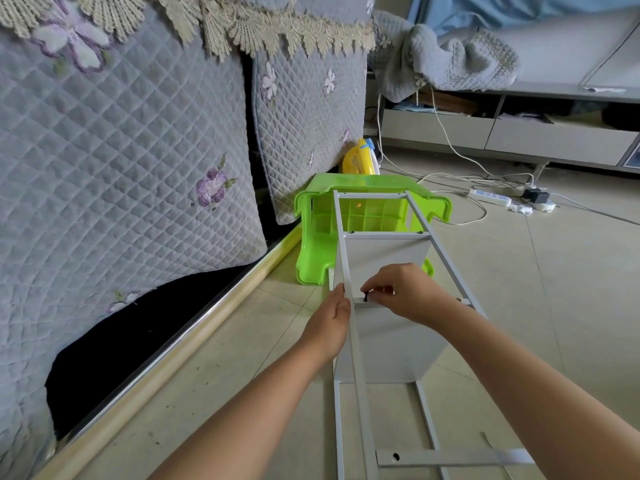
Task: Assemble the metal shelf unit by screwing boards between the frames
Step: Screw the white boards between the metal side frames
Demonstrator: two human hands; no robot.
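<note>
The grey metal shelf unit lies on its side on the tiled floor, its upper frame [433,237] facing me, its far end against a green stool. Two grey boards sit between the frames, a far one [384,258] and a near one [391,344]. My right hand [405,296] pinches a small black screw [365,295] at the crossbar [372,304] over the near board's edge. My left hand [329,323] rests flat against the frame's left rail [358,368], fingers straight.
A tipped green plastic stool [311,233] lies at the far end. A sofa with quilted grey covers [121,161] fills the left. White cables and a power strip [490,197] cross the floor at right. A loose crossbar [450,457] lies near me.
</note>
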